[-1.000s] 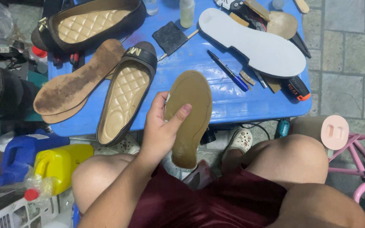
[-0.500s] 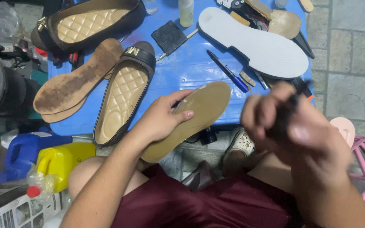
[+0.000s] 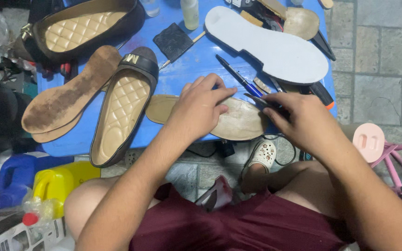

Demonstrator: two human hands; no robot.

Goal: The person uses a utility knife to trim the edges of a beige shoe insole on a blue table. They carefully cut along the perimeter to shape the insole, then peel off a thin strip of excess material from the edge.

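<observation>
Bare blue desk (image 3: pixel 187 69) shows btwn the black shoe (image 3: pixel 122 107) & the white sole (image 3: pixel 271 49); a hand fits there. Pen (image 3: pixel 236 76) & black pad (image 3: pixel 173 42) crowd it. Left side is packed w/ brown soles (image 3: pixel 66 102).

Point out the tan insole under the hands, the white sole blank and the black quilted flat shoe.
tan insole (image 3: pixel 240 123), head view, on its bare right half between the hands.
white sole blank (image 3: pixel 275 49), head view, on its wide middle.
black quilted flat shoe (image 3: pixel 122 111), head view, on its quilted tan lining.
</observation>
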